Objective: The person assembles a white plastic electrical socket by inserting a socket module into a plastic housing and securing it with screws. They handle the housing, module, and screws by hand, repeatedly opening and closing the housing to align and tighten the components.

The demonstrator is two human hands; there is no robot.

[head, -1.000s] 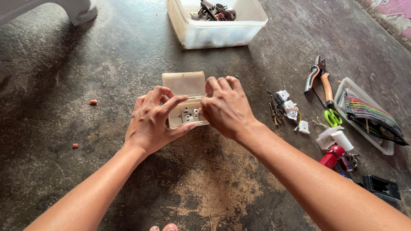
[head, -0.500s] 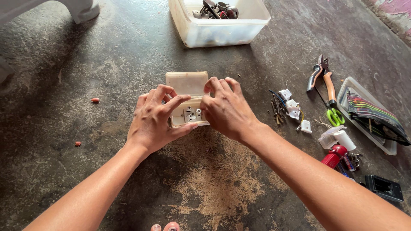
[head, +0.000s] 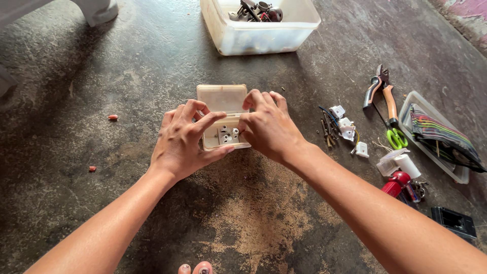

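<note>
1. Small beige plastic box (head: 223, 119) sits on the concrete floor (head: 101, 76), pretty much dead centre, with its hinged lid flipped open toward the far side. Inside are little white fittings (head: 227, 136), too small to really make out.
2. Left hand (head: 185, 142) grips the box's left side, fingers (head: 210, 121) spread and curled over the rim, thumb along the near edge.
3. Right hand (head: 269, 127) is on the right side, fingers bunched close together over the wall and lid edge. It covers that whole side of the box, so can't see what's under it.
4. Just right of that: a loose bunch of screws (head: 325, 129) and small white connector bits (head: 347, 129).
5. Further right, pliers with orange handles (head: 383, 94), green-handled scissors (head: 394, 138), a white tape roll (head: 406, 165) and something red (head: 398, 182), hard to tell what.
6. Clear tray (head: 459, 175) at the right edge holds a bundle of multicoloured wires (head: 439, 134).
7. White translucent tub (head: 258, 33) up top, cut off by the frame, dark metal parts inside.
8. Black flat thing (head: 454, 221) bottom right, unclear.
</note>
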